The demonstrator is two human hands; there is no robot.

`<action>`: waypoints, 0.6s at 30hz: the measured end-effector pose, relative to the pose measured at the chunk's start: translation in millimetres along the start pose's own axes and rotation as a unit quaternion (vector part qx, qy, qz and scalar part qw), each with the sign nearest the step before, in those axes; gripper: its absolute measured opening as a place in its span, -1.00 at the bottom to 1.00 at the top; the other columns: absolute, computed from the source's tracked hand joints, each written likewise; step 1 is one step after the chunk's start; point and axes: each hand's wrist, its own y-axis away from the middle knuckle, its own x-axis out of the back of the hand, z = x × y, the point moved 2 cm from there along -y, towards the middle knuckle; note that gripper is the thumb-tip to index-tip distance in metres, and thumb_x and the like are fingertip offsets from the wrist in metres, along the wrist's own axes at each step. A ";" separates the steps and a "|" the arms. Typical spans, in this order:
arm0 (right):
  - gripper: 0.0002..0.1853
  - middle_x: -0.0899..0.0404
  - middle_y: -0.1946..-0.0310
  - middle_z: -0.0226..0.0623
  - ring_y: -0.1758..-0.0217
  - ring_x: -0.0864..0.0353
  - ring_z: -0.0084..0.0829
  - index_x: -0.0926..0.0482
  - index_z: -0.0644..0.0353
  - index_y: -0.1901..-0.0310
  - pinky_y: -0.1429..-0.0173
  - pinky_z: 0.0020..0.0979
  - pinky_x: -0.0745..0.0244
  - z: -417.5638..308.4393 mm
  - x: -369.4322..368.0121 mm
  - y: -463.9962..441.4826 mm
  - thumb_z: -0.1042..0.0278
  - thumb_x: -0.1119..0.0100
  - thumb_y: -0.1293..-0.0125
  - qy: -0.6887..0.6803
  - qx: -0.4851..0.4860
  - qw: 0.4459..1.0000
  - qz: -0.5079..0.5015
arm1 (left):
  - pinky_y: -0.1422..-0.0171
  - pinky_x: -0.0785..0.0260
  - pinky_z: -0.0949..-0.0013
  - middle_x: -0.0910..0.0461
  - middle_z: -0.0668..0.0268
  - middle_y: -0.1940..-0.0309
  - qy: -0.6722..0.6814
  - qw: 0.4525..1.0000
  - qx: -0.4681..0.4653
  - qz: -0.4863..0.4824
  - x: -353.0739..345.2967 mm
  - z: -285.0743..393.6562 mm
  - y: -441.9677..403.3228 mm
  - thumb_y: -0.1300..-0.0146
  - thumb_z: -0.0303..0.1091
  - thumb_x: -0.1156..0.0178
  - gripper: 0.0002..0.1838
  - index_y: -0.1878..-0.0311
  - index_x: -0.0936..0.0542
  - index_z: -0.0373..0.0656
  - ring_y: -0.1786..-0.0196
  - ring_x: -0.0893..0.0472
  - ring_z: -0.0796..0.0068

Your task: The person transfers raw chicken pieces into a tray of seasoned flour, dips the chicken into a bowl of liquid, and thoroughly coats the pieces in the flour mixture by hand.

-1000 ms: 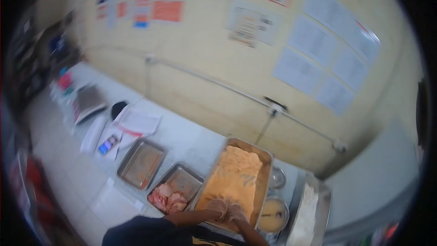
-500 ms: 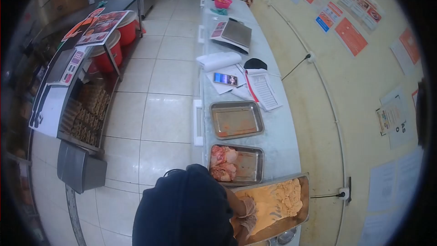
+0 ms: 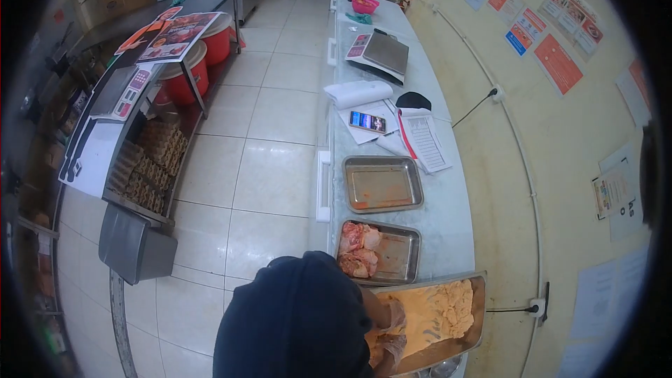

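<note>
Pan (image 3: 479, 308): left hand (image 3: 397, 313), right hand (image 3: 396, 345) met mix (image 3: 422, 321); grips couldn't be told!
Meat (image 3: 359, 260): sat at eleven o'clock, likely for reach.

The rectangular metal tray (image 3: 481, 295) lies skewed on the tabletop (image 3: 448, 227) and contains pale-orange, powdery material (image 3: 422, 316), marked with grooves near the middle and heaped in coarse clumps toward the far end.

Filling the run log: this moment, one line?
Left hand, right hand: at orange powdery mix; container: rectangular metal pan; alongside: raw pink meat in smaller metal tray
</note>
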 end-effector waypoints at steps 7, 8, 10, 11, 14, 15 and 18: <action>-0.57 -0.67 0.20 -0.13 0.08 -0.68 -0.15 -0.60 0.13 -0.02 0.00 -0.15 -0.52 6.8 7.2 1.4 0.02 -0.20 -0.24 -0.010 -0.009 1.000 0.004 | 0.22 -0.52 0.17 -0.72 0.27 0.34 -0.010 1.000 -0.008 -0.007 9.7 -10.7 1.1 -0.16 -0.20 -0.12 -0.78 0.31 -0.74 0.01 0.29 -0.68 0.26; -0.57 -0.67 0.19 -0.13 0.08 -0.68 -0.15 -0.60 0.13 -0.02 0.00 -0.15 -0.52 7.6 6.0 3.6 0.02 -0.20 -0.24 -0.010 -0.013 1.000 0.003 | 0.22 -0.52 0.17 -0.72 0.27 0.34 -0.011 1.000 -0.008 -0.008 11.4 -11.5 1.9 -0.16 -0.20 -0.12 -0.78 0.31 -0.74 0.01 0.29 -0.68 0.26; -0.57 -0.67 0.19 -0.13 0.07 -0.68 -0.15 -0.60 0.13 -0.03 -0.01 -0.15 -0.52 8.7 6.3 8.6 0.01 -0.20 -0.24 -0.014 -0.018 1.000 0.002 | 0.22 -0.52 0.17 -0.72 0.27 0.34 -0.013 1.000 -0.015 -0.014 11.3 -11.4 3.1 -0.16 -0.20 -0.12 -0.78 0.31 -0.74 0.01 0.29 -0.68 0.26; -0.57 -0.67 0.19 -0.13 0.07 -0.68 -0.15 -0.60 0.13 -0.03 -0.01 -0.15 -0.52 9.4 6.0 11.1 0.01 -0.20 -0.24 -0.017 -0.024 1.000 0.002 | 0.22 -0.52 0.17 -0.72 0.27 0.34 -0.015 1.000 -0.017 -0.016 10.4 -10.8 3.2 -0.16 -0.20 -0.12 -0.78 0.31 -0.74 0.01 0.30 -0.68 0.26; -0.56 -0.67 0.19 -0.13 0.07 -0.67 -0.15 -0.60 0.13 -0.03 -0.01 -0.15 -0.52 9.5 4.2 18.3 0.00 -0.19 -0.25 -0.021 -0.036 0.999 0.002 | 0.22 -0.52 0.17 -0.72 0.26 0.34 -0.021 0.999 -0.029 -0.028 7.0 -9.5 5.0 -0.16 -0.20 -0.12 -0.78 0.30 -0.74 0.01 0.30 -0.68 0.25; -0.56 -0.67 0.19 -0.13 0.06 -0.67 -0.15 -0.60 0.13 -0.03 -0.01 -0.15 -0.51 10.3 3.7 20.5 0.00 -0.19 -0.25 -0.023 -0.039 0.999 0.001 | 0.22 -0.52 0.17 -0.72 0.26 0.34 -0.025 0.999 -0.033 -0.032 6.0 -8.7 5.6 -0.16 -0.20 -0.12 -0.78 0.30 -0.74 0.01 0.30 -0.68 0.25; -0.55 -0.67 0.18 -0.14 0.06 -0.67 -0.15 -0.59 0.13 -0.04 -0.02 -0.15 -0.51 12.8 2.1 25.5 -0.01 -0.19 -0.25 -0.027 -0.047 0.999 0.002 | 0.22 -0.52 0.16 -0.72 0.26 0.34 -0.035 0.998 -0.042 -0.038 5.6 -6.0 9.1 -0.16 -0.21 -0.11 -0.77 0.30 -0.74 0.01 0.31 -0.68 0.25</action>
